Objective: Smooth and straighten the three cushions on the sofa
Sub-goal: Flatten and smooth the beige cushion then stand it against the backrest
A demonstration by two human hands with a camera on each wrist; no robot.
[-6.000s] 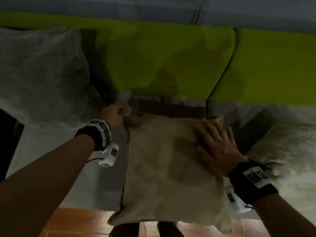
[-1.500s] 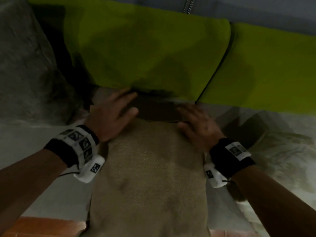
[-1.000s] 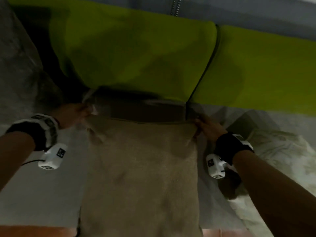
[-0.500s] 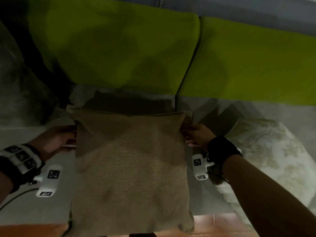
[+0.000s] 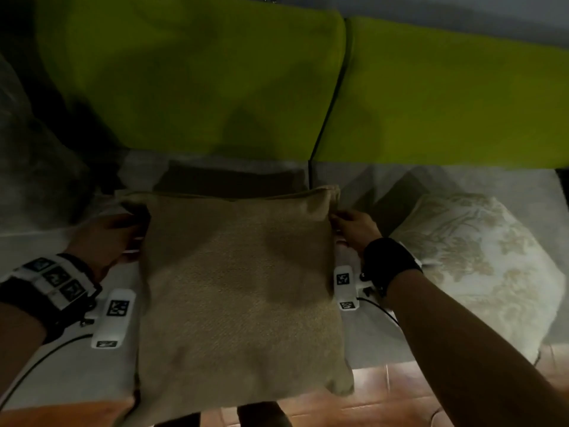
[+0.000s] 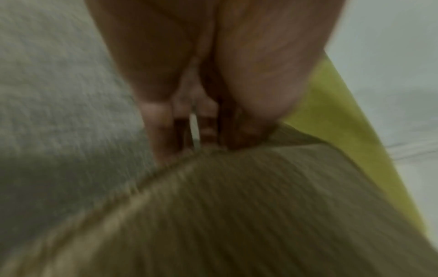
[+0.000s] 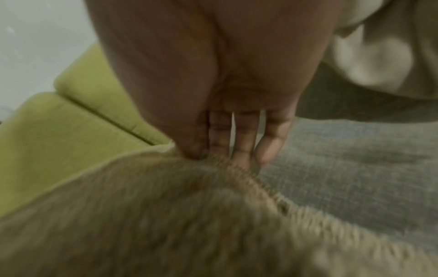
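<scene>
A tan woven cushion is held up in front of me over the grey sofa seat. My left hand grips its left edge near the top corner; in the left wrist view the thumb and fingers pinch the tan cushion. My right hand pinches the right edge near the top corner, thumb on the tan cushion and fingers behind it. A cream floral cushion lies on the seat at the right. A grey cushion leans at the far left.
Lime green back cushions run along the rear, split by a dark seam. A grey wall strip shows above them. Reddish floor tiles lie below the seat's front edge. The tan cushion's lower edge hangs past that edge.
Six seconds ago my hands lay at the cushion's top corners. Over the last 1.5 seconds they slid out to its side edges, gripped them and drew the cushion up and toward me.
</scene>
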